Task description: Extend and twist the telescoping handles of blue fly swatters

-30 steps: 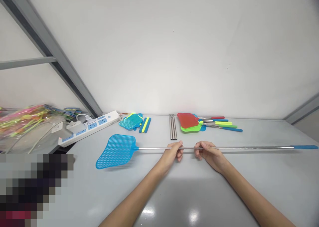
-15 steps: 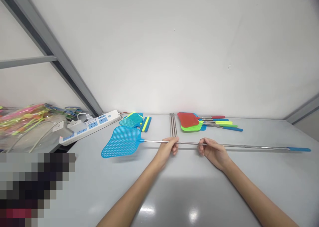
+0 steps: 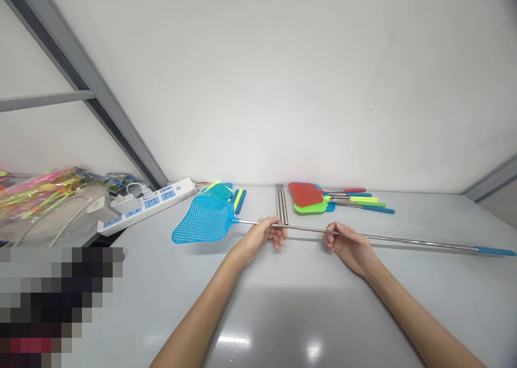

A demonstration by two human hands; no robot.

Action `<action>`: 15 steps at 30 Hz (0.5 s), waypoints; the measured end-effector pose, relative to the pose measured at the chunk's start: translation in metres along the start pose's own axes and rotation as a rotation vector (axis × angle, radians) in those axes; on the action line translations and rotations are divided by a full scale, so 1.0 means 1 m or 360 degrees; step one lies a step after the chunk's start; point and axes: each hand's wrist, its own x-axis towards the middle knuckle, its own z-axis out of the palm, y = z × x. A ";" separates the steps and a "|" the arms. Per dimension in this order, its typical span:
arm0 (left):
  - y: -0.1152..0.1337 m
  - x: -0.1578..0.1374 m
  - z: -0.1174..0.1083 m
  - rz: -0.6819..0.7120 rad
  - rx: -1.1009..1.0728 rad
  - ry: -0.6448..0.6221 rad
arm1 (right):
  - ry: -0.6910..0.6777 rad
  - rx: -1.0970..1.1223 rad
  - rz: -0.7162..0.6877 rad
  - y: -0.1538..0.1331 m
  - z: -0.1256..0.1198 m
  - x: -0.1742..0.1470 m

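Note:
A long fly swatter (image 3: 207,217) with a blue perforated head, a thin metal rod and a blue grip lies across both of my hands, a little above the table. My left hand (image 3: 264,234) is closed on the rod not far from the head, its thumb on top. Further along, my right hand (image 3: 347,244) pinches the same rod near its middle. The blue grip reaches the right edge of the view. Behind my left hand lie several bare metal rods (image 3: 281,202) side by side.
Finished swatters with red and green heads (image 3: 306,195) lie stacked at the back. Loose swatter heads (image 3: 220,191) and coloured grips (image 3: 239,200) lie back left. A power strip (image 3: 147,206) with plugs and bagged colourful items (image 3: 48,195) are at the left. A wall closes the back.
The swatter has shifted slightly right and tilted, head end higher and grip end lower. My left hand has moved a little left along the rod, and its fingers have loosened.

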 end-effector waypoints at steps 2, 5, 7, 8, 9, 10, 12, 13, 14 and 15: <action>-0.001 -0.001 0.002 -0.0046 0.0029 -0.0158 | -0.0056 -0.0046 0.0001 0.000 0.001 -0.001; -0.004 -0.001 0.004 -0.0081 0.0068 -0.0311 | -0.0125 -0.0088 0.0015 0.000 0.004 -0.002; -0.008 -0.001 0.006 -0.0094 0.0070 -0.0375 | -0.0167 -0.0113 0.0036 0.002 0.006 -0.002; -0.009 0.000 0.006 -0.0108 0.0070 -0.0403 | -0.0184 -0.0122 0.0046 0.003 0.007 -0.002; -0.010 0.000 0.007 -0.0124 0.0071 -0.0425 | -0.0196 -0.0127 0.0054 0.004 0.008 -0.002; -0.011 0.000 0.008 -0.0137 0.0074 -0.0441 | -0.0206 -0.0126 0.0061 0.005 0.009 -0.002; -0.012 -0.001 0.009 -0.0152 0.0085 -0.0462 | -0.0214 -0.0114 0.0064 0.006 0.010 -0.002; -0.012 -0.001 0.010 -0.0150 0.0089 -0.0470 | -0.0216 -0.0107 0.0063 0.006 0.011 -0.003; -0.012 -0.002 0.011 -0.0148 0.0091 -0.0483 | -0.0221 -0.0102 0.0066 0.006 0.011 -0.003; -0.012 -0.002 0.012 -0.0149 0.0088 -0.0500 | -0.0224 -0.0097 0.0068 0.006 0.012 -0.004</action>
